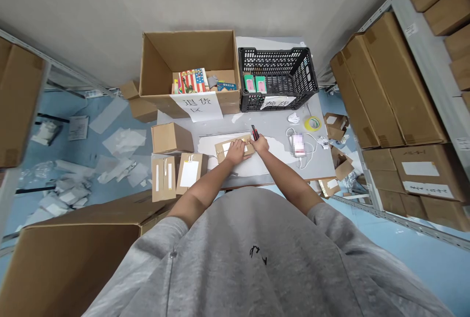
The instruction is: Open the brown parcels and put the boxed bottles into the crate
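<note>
A small flat cardboard box with a white label lies on a white sheet on the table. My left hand rests on top of this box, its fingers lying over the label. At the box's right end, my right hand is closed around a red and black box cutter. The cutter points up and away from me. Whether its blade is out is too small to tell.
Behind stand a big open carton with books and a black crate with green-pink packs. Smaller cartons sit left. A phone with a white cable and a tape roll lie right. Loaded shelves flank the table.
</note>
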